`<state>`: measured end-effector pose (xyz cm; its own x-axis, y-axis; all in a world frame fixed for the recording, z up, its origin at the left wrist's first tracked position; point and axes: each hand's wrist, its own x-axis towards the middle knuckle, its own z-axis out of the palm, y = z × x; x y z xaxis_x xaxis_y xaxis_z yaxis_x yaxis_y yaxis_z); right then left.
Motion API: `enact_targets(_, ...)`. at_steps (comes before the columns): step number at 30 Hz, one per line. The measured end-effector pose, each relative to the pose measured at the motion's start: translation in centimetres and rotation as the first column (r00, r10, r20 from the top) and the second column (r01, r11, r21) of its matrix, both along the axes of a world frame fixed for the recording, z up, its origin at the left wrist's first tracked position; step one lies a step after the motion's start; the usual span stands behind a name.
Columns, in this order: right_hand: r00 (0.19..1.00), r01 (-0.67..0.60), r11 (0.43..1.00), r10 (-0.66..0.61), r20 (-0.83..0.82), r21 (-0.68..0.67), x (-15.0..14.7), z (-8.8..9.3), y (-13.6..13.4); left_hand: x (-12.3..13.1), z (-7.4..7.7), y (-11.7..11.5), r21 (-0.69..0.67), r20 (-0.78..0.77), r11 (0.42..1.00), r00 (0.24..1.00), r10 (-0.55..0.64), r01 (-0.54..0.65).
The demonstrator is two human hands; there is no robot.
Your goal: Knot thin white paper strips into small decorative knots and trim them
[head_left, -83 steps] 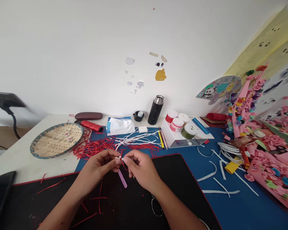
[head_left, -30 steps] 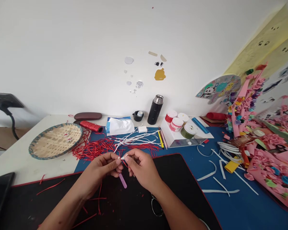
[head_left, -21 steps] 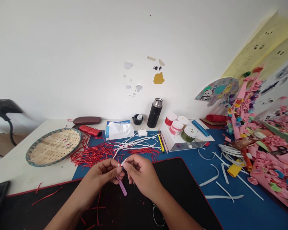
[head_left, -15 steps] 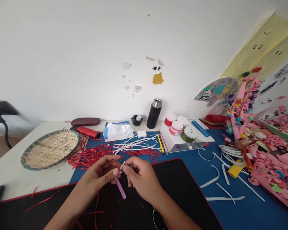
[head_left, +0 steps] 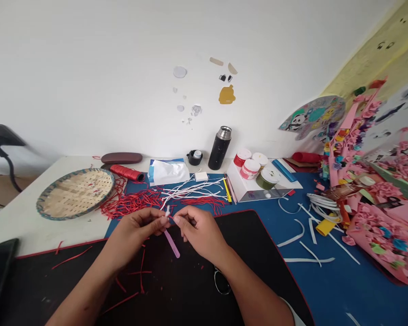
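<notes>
My left hand (head_left: 136,231) and my right hand (head_left: 199,231) meet over the black mat (head_left: 190,290), fingertips almost touching. Thumb and forefinger of the left hand pinch a small white strip piece (head_left: 167,211) that sticks up. Below those fingers a purple stick (head_left: 172,243) slants down over the mat; which hand holds it is unclear. The right hand's fingers are curled in a pinch beside the white piece, with a thin red strand between the hands.
Red strips (head_left: 132,203) and white strips (head_left: 193,190) lie heaped behind my hands. A woven tray (head_left: 75,194) sits left, with a red spool (head_left: 127,172), tissue pack (head_left: 168,171), black flask (head_left: 220,147) and paint jars (head_left: 253,167) behind. Pink paper craft (head_left: 377,217) crowds the right.
The view has shifted slightly. My hands stay together over the mat; the white piece now stands upright in the left fingertips and the right fingers have drawn slightly apart from it.
</notes>
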<state>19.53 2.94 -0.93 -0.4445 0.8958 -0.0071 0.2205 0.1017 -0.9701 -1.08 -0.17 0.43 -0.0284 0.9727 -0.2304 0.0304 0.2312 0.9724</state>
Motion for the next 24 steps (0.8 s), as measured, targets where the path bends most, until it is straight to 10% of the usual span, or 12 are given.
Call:
enact_targets(10,0.889,-0.18,0.943,0.034,0.456,0.28,-1.0,0.3,-0.9,-0.8,-1.0,1.1,-0.006,0.263,0.953,0.919,0.293,-0.302)
enact_targets(24,0.981,0.11,0.979,-0.135,0.14,0.174,0.0,-0.8,0.7,-0.6,-3.5,1.8,0.054,0.247,0.962,0.937,0.246,-0.267)
